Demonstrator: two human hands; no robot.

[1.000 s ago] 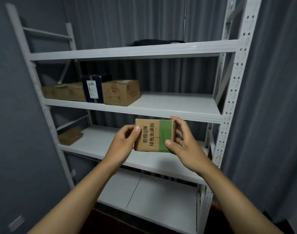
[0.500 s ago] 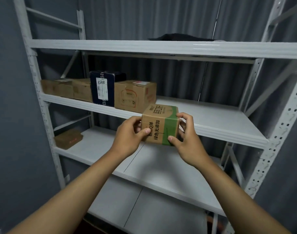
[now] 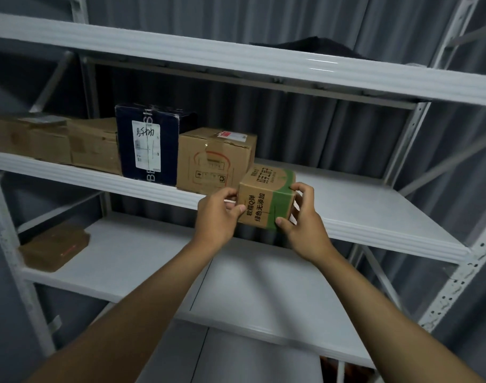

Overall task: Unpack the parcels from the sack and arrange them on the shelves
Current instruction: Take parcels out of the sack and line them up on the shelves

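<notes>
- The white metal shelving unit [image 3: 419, 139] fills the view, its boards stacked one over another so parcels can be filed by level; the middle shelf [image 3: 374, 214] is the one in use, with bare board to the right of its row.
- A row of parcels already lines the left part of that shelf, set tight side by side, probably to save room: two brown cartons [image 3: 56, 142] at the far left, then a dark blue box [image 3: 148, 142] standing upright with its white label facing out so it can be read, then a tan carton [image 3: 214, 161].
- A flat brown parcel [image 3: 53, 247] lies alone at the left end of the lower shelf [image 3: 142, 261], well apart from the rest.
- Something dark [image 3: 311, 45] lies on the top shelf; what it is cannot be told.
- The small carton with a green band [image 3: 266, 200] is held at the front edge of the middle shelf, just beside the tan carton, apparently to carry on the row; whether its base touches the board is unclear.
- The left hand [image 3: 217, 214] grips its left side, thumb on the front face.
- The right hand [image 3: 302, 217] clasps the right side, fingers curled over the top corner. Two hands keep it level for sliding in.
- No sack is in view.
</notes>
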